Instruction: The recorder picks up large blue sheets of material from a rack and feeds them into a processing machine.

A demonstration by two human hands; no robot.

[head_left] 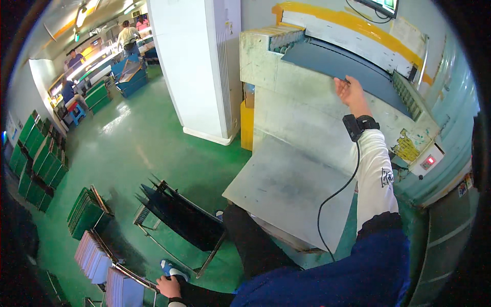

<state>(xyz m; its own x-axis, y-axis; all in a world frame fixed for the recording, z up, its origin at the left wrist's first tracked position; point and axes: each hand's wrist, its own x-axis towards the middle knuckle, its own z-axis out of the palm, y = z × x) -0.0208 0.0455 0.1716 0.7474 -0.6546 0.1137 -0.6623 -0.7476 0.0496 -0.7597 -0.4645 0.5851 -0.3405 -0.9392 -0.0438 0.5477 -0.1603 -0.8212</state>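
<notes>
A flat blue-grey panel lies across the top of the pale roller machine, and we have our right hand at its front edge, fingers loosely curled; we cannot tell whether they grip it. Low down, our left hand, fingers partly bent, is just beside a rack of lilac panels, its hold unclear. Nearer us than the machine is a grey board; left of it, black panels stand in a metal frame.

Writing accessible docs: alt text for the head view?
A person's right hand is at the near edge of a flat blue-grey panel on a scuffed pale machine; the left hand is by a metal rack of thin lilac boards on a green floor.
</notes>
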